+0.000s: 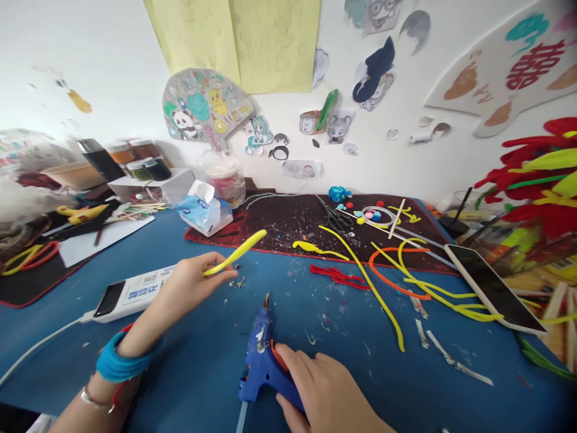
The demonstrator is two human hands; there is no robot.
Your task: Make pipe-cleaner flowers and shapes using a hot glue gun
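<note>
Two hands are working over the blue table (189,373) in the head view. The left hand (192,285) is pinching a yellow pipe cleaner (235,254) between thumb and fingertips, lifting it clear. The right hand (322,391) is curling its fingers around the blue glue gun (264,355), nozzle pointing away, resting on the table.

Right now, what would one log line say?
left hand: holds yellow pipe cleaner | right hand: grips blue glue gun | surface: blue table
</note>
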